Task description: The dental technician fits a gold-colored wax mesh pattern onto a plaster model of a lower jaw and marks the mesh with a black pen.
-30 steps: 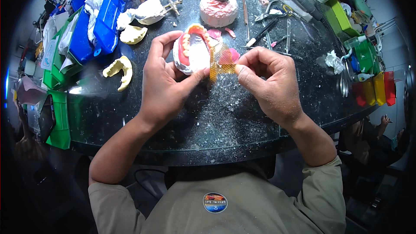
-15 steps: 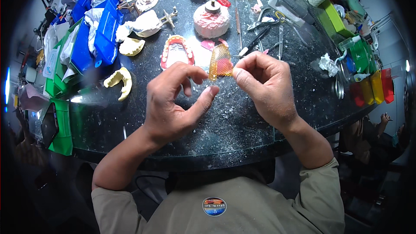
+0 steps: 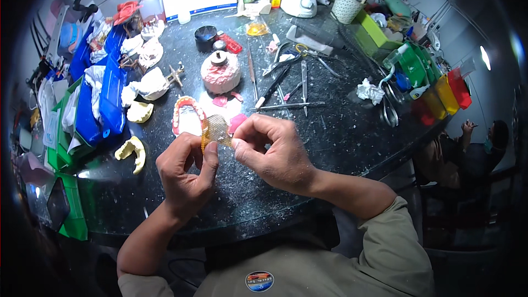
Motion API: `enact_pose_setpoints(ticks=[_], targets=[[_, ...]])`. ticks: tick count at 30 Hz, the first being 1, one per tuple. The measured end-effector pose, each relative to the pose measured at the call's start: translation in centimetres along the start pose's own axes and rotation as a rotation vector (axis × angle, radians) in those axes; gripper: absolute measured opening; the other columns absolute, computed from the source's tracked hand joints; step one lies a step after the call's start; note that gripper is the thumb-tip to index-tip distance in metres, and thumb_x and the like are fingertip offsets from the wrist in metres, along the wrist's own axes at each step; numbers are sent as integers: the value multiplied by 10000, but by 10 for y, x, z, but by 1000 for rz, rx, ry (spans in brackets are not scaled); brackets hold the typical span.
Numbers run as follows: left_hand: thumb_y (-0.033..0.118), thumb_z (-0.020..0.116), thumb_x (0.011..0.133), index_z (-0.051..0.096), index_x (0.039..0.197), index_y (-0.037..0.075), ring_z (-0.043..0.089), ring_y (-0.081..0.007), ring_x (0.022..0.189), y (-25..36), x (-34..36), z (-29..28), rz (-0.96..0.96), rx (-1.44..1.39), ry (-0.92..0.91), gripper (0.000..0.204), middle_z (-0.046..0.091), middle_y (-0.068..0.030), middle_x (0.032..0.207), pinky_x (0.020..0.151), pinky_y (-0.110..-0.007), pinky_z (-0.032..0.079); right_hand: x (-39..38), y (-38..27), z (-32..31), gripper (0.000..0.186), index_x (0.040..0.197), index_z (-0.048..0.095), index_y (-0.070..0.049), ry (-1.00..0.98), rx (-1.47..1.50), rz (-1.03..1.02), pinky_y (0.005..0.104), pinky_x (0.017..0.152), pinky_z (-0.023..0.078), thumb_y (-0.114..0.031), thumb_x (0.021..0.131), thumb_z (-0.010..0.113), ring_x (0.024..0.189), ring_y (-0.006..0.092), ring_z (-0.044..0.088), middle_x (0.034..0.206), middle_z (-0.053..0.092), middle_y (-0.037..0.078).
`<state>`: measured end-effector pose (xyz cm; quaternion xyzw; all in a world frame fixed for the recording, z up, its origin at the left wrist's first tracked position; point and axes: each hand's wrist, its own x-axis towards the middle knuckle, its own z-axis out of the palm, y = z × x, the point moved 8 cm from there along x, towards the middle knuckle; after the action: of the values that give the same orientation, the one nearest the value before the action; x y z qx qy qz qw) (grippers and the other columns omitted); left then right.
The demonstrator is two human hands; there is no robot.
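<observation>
A small sheet of gold-coloured wire mesh [image 3: 219,130] is stretched between my two hands, a little above the dark tabletop. My left hand [image 3: 184,170] pinches its left edge between thumb and forefinger. The right edge is in the fingertips of my right hand [image 3: 278,146], thumb against forefinger. Just behind the mesh lies a dental arch [image 3: 177,113] with teeth set in red-pink gum material, partly hidden by the mesh and my left hand. A pink sheet piece [image 3: 237,121] shows beside my right fingertips. Farther back stands a round pink-and-white plaster block [image 3: 220,75] with a metal knob on top.
Cream plaster casts [image 3: 133,153] lie at left, near blue bins [image 3: 113,93]. Behind my right hand are scattered hand tools, including a slim metal instrument [image 3: 305,88]. Crumpled tissue [image 3: 370,92] and green bins [image 3: 415,66] stand right. White dust covers the table [image 3: 258,198].
My left thumb and forefinger have closed on the mesh, where before they were apart beside it. The mesh has turned and come nearer. The view has tilted upward and right.
</observation>
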<state>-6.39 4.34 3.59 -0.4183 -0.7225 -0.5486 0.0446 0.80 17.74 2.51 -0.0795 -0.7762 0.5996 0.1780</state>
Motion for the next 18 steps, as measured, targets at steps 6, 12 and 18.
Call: enact_pose_setpoints(ticks=[6,12,18], targets=[[34,660,824,592,760,-6,403,-77,512,-4,3,1,26,-43,15,102,501,-33,627,478,-236,312,0,1,-3,69,831,609,5,11,40,11,190,550,444,-49,840,650,617,12,514,695,573,-27],[36,638,851,595,770,-18,423,-51,550,-13,1,0,-52,-142,31,106,521,-13,639,511,-212,327,1,4,2,96,824,605,-3,-23,110,13,186,546,431,-77,852,660,618,10,504,701,570,-30],[70,562,917,610,815,1,451,-24,598,-31,-3,-7,-228,-247,-5,133,533,18,700,543,-188,340,3,0,2,175,791,614,16,-60,76,13,245,514,427,-138,832,685,572,52,517,661,590,52]])
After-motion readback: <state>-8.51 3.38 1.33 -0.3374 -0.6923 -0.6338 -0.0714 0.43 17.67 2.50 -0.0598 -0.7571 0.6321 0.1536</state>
